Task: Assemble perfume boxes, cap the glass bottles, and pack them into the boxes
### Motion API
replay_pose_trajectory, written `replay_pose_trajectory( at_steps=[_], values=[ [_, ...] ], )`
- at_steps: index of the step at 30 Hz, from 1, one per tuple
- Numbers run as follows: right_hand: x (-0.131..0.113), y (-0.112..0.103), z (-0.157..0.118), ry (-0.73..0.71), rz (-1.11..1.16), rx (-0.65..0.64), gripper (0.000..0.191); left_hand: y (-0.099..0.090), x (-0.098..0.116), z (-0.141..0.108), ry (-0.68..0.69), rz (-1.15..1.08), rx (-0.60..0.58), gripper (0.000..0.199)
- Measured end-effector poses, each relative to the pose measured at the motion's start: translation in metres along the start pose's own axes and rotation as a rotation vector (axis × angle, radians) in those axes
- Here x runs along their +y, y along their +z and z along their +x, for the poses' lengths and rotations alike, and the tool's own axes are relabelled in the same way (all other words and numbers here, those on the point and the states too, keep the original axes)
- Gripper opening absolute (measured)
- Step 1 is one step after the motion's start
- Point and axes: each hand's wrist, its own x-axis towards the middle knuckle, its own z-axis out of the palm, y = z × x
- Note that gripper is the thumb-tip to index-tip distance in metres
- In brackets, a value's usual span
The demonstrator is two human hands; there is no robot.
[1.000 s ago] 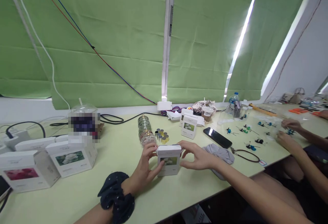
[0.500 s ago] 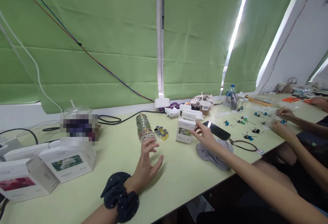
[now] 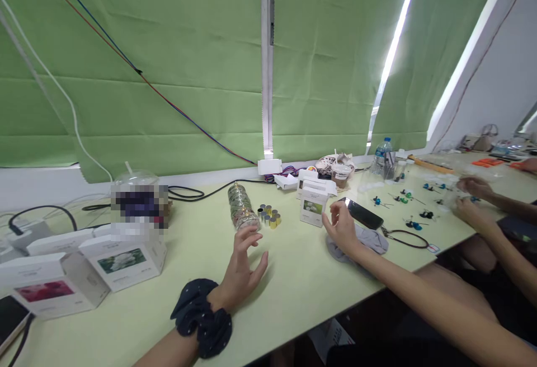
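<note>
1. Right now the right hand (image 3: 340,226) is loosely curled with thumb and forefinger parted, gripping nothing that shows; its fingertips are just beside the small white box (image 3: 311,215), and whether they brush it I cannot tell

2. The left hand (image 3: 243,269) is empty too, fingers spread, to the left of the box and nearer the body, by the near end of a glassy stack (image 3: 240,206)

3. That box is upright on the table (image 3: 268,311), flower picture facing the person, with other white cartons (image 3: 305,177) behind it

4. Left of the box are small metal cylinders (image 3: 273,223); right of it, a phone (image 3: 364,214) and a grey cloth (image 3: 375,241)

5. As I judge it, this is the box-standing step, with the hand at the point of contact or release; moving off calls for clearing the box's side without a nudge, and gripping it calls for a light pinch
</note>
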Motion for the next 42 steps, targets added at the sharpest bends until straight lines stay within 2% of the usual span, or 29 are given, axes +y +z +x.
replay_pose_trajectory(
  at_steps=[2,5,9,12,15,18,21,26,29,33,36,42],
  values=[
    [-0.010,0.006,-0.010,-0.105,0.002,-0.121,0.011,-0.001,0.000,-0.003,0.029,0.026,-0.037,0.054],
    [-0.024,0.019,-0.026,-0.225,0.014,-0.303,0.015,-0.005,0.003,-0.008,0.068,0.057,-0.136,0.053],
    [-0.033,0.032,-0.041,-0.345,-0.020,-0.427,0.020,-0.023,0.006,-0.017,0.127,0.117,-0.223,0.052],
    [-0.037,0.035,-0.044,-0.431,-0.030,-0.451,0.019,-0.045,0.001,-0.024,0.163,0.261,-0.186,0.050],
    [-0.042,0.040,-0.039,-0.469,-0.011,-0.442,0.018,-0.076,-0.014,-0.031,0.182,0.511,-0.068,0.045],
    [-0.052,0.056,-0.019,-0.420,0.014,-0.407,0.019,-0.108,-0.036,-0.039,0.170,0.775,0.069,0.040],
    [-0.063,0.085,0.017,-0.230,-0.055,-0.376,0.021,-0.136,-0.053,-0.039,0.139,0.974,0.189,0.043],
    [-0.068,0.144,0.076,0.175,-0.415,-0.490,0.030,-0.163,-0.050,-0.024,-0.181,1.102,0.460,0.063],
    [-0.059,0.172,0.091,0.257,-0.592,-0.507,0.037,-0.170,-0.042,-0.016,-0.302,1.120,0.465,0.066],
    [-0.042,0.191,0.096,0.274,-0.634,-0.494,0.038,-0.174,-0.041,-0.017,-0.401,1.136,0.427,0.043],
    [-0.033,0.194,0.096,0.264,-0.657,-0.479,0.034,-0.175,-0.045,-0.020,-0.395,1.146,0.415,0.030],
    [-0.031,0.190,0.097,0.177,-0.654,-0.475,0.032,-0.176,-0.050,-0.023,-0.341,1.125,0.390,0.020]
  ],
)
